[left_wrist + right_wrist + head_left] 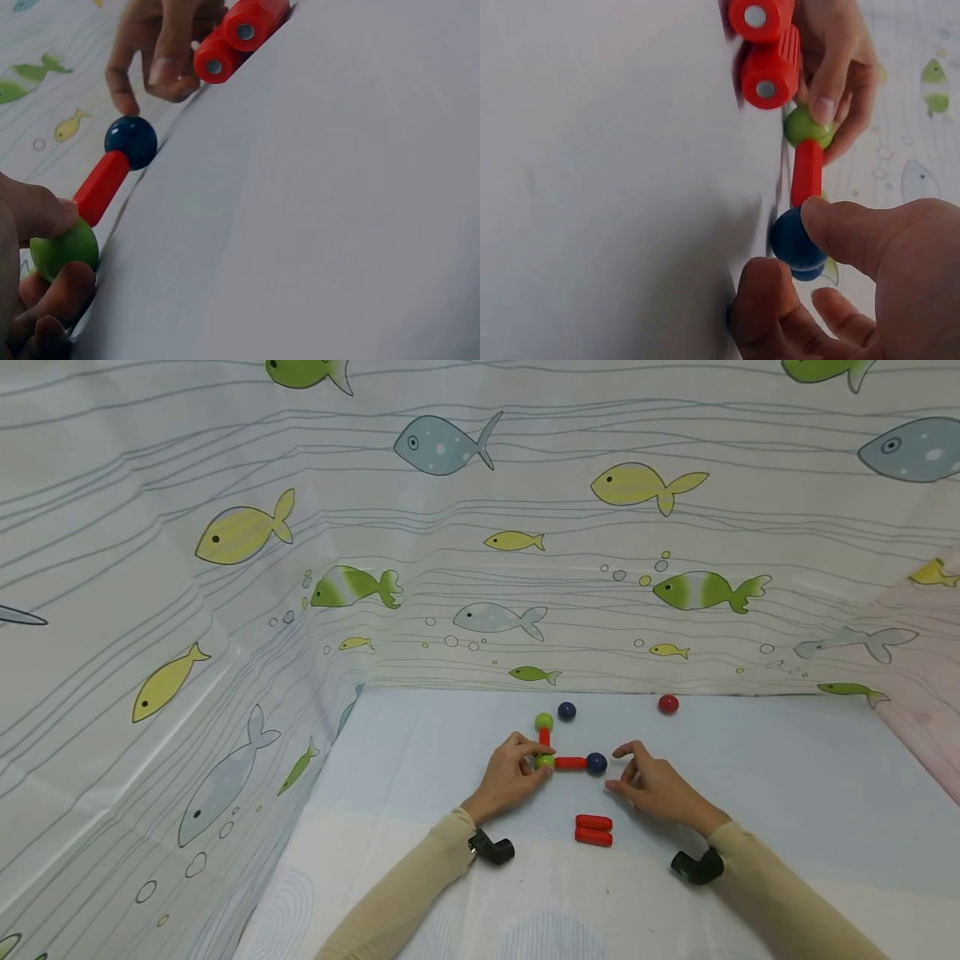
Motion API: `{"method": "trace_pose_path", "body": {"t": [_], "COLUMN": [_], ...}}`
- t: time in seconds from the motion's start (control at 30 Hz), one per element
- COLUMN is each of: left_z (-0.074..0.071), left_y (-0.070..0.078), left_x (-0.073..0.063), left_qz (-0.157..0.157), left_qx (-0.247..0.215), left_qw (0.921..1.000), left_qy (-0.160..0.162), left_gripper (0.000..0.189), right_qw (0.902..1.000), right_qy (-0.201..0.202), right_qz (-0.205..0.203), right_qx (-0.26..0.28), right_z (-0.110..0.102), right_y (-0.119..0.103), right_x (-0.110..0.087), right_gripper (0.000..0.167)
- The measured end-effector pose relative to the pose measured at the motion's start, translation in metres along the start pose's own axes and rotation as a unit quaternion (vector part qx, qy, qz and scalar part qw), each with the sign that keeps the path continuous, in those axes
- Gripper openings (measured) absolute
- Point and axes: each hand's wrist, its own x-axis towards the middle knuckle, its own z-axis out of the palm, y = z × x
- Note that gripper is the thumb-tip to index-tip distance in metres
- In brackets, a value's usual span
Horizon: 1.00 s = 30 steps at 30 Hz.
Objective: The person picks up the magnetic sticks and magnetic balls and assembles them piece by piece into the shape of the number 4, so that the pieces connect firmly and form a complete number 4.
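Note:
My left hand [512, 779] pinches a green ball [546, 762] between thumb and fingers. Two red magnetic rods meet at this ball in an L. One rod [570, 763] runs right to a dark blue ball [596, 764]; the other rod [544, 737] points away to a second green ball [543, 721]. Just right of the blue ball is my right hand [663, 789], its thumb and fingers parted and bent around bare space. A small gap separates it from that ball in the head view. In the right wrist view its thumb overlaps the blue ball [795, 241].
Two loose red rods [593, 830] lie side by side on the table, nearer to me. Behind the L are another dark blue ball [567, 711] and a red ball [668, 704]. A fish-patterned curtain [585, 568] bounds the table at the back and left.

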Motion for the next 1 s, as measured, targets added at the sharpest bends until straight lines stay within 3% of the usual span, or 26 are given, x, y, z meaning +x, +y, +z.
{"method": "trace_pose_path", "body": {"t": [0.13, 0.37, 0.73, 1.0], "left_z": [-0.001, -0.002, -0.003, -0.002], "left_y": [-0.001, -0.003, -0.001, 0.000], "left_x": [0.001, 0.003, 0.003, 0.001], "left_qz": [0.002, 0.001, -0.013, -0.017], "left_qx": [-0.002, -0.003, 0.000, -0.002], "left_qw": [1.0000, 1.0000, 0.9999, 0.9998], "left_qy": [0.000, 0.000, -0.006, -0.010], "left_gripper": [0.026, 0.027, 0.026, 0.026], "right_qw": [0.9999, 0.9948, 0.9905, 0.9932], "right_qy": [-0.012, -0.076, -0.104, -0.095], "right_qz": [-0.012, -0.065, -0.088, -0.068], "right_qx": [0.001, 0.016, 0.012, -0.001], "right_z": [0.002, 0.007, 0.006, 0.009], "right_y": [-0.004, -0.014, -0.027, -0.021], "right_x": [-0.008, -0.019, -0.023, -0.025], "right_gripper": [0.038, 0.017, 0.012, 0.017]}}
